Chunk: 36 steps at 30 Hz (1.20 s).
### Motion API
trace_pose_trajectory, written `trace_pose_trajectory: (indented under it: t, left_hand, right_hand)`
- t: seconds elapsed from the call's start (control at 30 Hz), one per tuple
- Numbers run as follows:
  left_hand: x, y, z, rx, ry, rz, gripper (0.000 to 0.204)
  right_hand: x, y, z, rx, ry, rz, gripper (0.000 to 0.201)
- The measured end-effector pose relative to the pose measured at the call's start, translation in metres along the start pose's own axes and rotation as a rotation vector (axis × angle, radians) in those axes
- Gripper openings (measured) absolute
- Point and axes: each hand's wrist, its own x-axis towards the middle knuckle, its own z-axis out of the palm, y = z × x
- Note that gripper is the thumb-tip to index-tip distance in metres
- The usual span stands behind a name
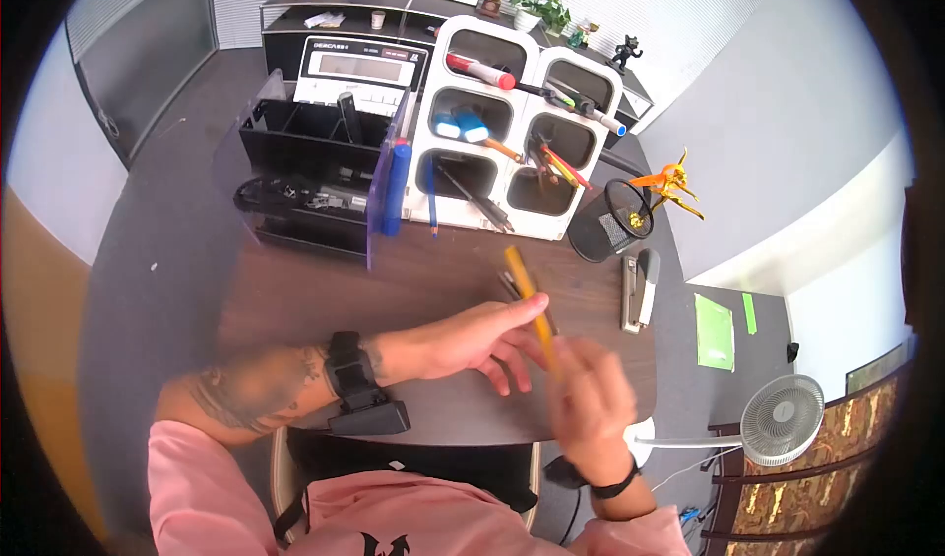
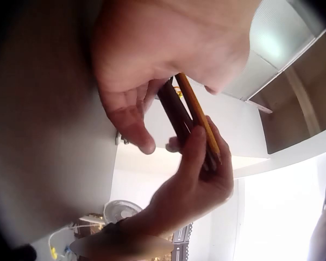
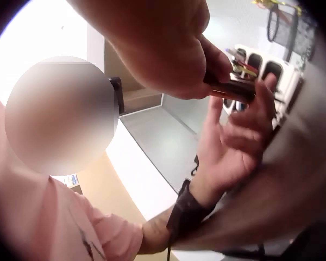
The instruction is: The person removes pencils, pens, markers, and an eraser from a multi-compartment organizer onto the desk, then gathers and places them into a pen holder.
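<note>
Head view | right hand [image 1: 589, 413] grip curled round pencils [image 1: 525, 295] | left hand [image 1: 472, 344] fingers relaxed, touching them

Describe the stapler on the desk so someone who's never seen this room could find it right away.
Start at the white cubby organizer full of pens at the back of the brown desk. Just right of it stands a black mesh cup; the stapler lies in front of that cup, near the desk's right edge. It is the only long grey and silver thing lying flat there.
</note>
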Motion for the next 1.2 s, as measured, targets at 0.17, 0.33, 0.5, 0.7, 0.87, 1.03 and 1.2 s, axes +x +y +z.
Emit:
trace_pose_trajectory:
  t: [0.17, 0.33, 0.5, 0.7, 0.87, 1.03, 1.2]
  left_hand:
    - [0.001, -0.007, 0.009, 0.144, 0.258, 0.003, 0.037]
    - [0.003, -0.010, -0.007, 0.070, 0.261, 0.084, 0.029]
    - [0.004, -0.009, -0.002, 0.121, 0.218, 0.002, 0.025]
    - [-0.009, 0.000, -0.007, 0.308, 0.181, -0.060, 0.027]
    - [-0.022, -0.007, -0.001, 1.484, 0.413, 0.326, 0.033]
    - [-0.020, -0.008, -0.015, 1.675, 0.561, 0.443, 0.034]
    - [-0.017, -0.009, -0.024, 1.751, 0.570, 0.544, 0.035]
  right_hand:
    - [0.004, -0.027, 0.014, 0.199, -0.223, 0.019, 0.043]
    - [0.037, 0.008, -0.026, 0.324, -0.103, -0.027, 0.048]
    - [0.085, 0.043, -0.014, 0.296, -0.049, 0.120, 0.034]
    - [0.133, 0.033, 0.029, 0.157, -0.288, -0.094, 0.031]
    - [0.157, 0.001, 0.070, -0.176, -0.452, -0.134, 0.042]
    - [0.157, -0.004, 0.120, -0.418, -0.431, -0.179, 0.037]
    - [0.167, -0.005, 0.125, -0.519, -0.661, -0.072, 0.028]
